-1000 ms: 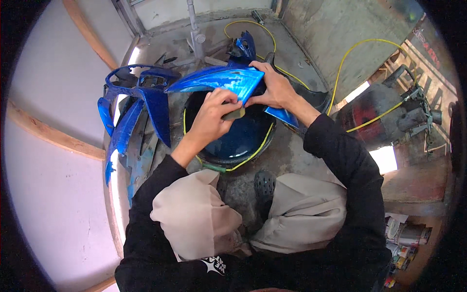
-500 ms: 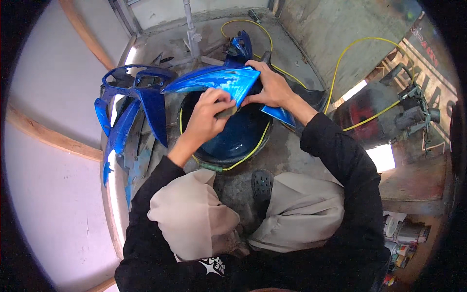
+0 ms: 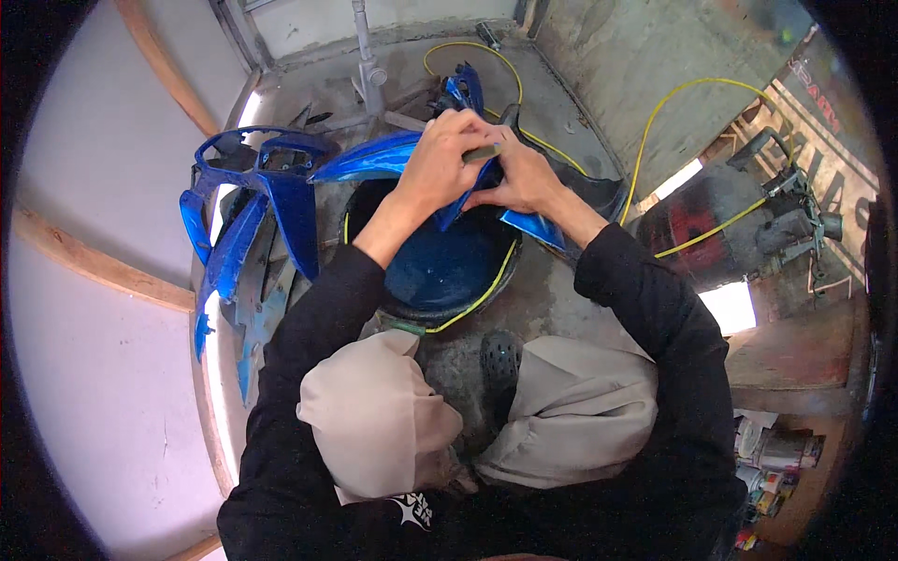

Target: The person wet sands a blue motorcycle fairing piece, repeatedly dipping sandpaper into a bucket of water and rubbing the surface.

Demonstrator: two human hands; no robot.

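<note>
I squat over a round black basin with blue-tinted water inside. A glossy blue motorcycle body panel lies across the basin's far rim. My left hand presses a small grey-green abrasive pad onto the panel's upper right part. My right hand grips the panel's edge just beside it, and the two hands touch. Both black sleeves and my beige trousers fill the lower view.
More blue body panels lean against the wall at left. A yellow hose loops over the concrete floor and round the basin. A grey pipe stand rises behind. A machine and several cans sit at right.
My left hand has slid with the pad from the panel's lower middle up to its top right, meeting my right hand. The view has tilted slightly.
</note>
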